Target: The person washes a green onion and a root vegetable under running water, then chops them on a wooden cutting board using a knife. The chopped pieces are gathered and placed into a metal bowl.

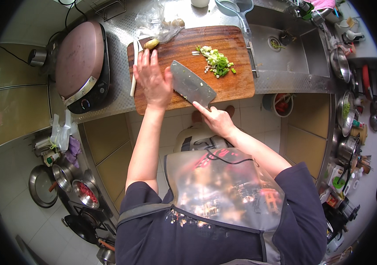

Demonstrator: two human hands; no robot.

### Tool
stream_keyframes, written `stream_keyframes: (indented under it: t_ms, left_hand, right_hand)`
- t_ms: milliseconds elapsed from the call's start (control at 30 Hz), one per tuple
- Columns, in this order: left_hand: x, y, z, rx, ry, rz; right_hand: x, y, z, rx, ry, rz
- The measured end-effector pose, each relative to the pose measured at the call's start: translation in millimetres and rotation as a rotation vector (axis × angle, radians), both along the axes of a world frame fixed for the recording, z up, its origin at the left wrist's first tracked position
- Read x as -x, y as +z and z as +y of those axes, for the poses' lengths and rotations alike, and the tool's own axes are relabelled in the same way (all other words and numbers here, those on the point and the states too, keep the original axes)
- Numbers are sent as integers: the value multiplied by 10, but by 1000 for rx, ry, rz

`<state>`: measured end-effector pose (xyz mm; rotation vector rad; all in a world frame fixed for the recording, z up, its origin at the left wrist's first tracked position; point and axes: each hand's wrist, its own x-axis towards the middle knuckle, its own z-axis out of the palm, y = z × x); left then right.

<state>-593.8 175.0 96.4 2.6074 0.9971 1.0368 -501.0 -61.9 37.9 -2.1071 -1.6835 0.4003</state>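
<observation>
My right hand (219, 121) grips a cleaver (193, 84) by its handle, with the index finger stretched along the blade. The blade lies flat or nearly so over the wooden cutting board (175, 49), with small green bits stuck to it. My left hand (153, 79) is spread over the board's left part, palm down, its thumb beside the blade's tip. Just beyond its fingertips lies a piece of ginger (151, 43); I cannot tell whether they touch. A slim white-handled tool (133, 79) rests along the board's left edge, partly hidden. Chopped scallion (217, 61) is heaped on the right.
An electric griddle (79, 63) stands left of the board. Behind it are a clear plastic bag (157, 23) and a blue strainer (236, 8). The steel sink (287, 49) lies to the right, a waste bucket (279, 104) below. A bowl of red meat (87, 193) stands at lower left.
</observation>
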Motion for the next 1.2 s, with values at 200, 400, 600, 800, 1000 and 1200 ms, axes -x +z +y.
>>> stream_keyframes:
  t_ms: [200, 400, 600, 800, 1000, 1200]
  left_hand:
    - [-727, 759, -99, -192, -19, -50]
    - [-665, -768, 4, 114, -75, 322]
    - [-928, 326, -17, 59, -94, 54]
    - [-641, -721, -107, 192, -149, 353]
    - [-285, 45, 183, 234, -92, -336]
    - [516, 322, -6, 252, 60, -460]
  right_hand:
    - [-96, -12, -13, 43, 18, 29]
    - [-94, 78, 0, 26, 66, 163]
    - [-190, 83, 23, 90, 52, 121]
    - [-200, 156, 75, 138, 82, 117]
    - [-160, 407, 110, 125, 7, 148]
    - [-257, 924, 349, 351, -200, 401]
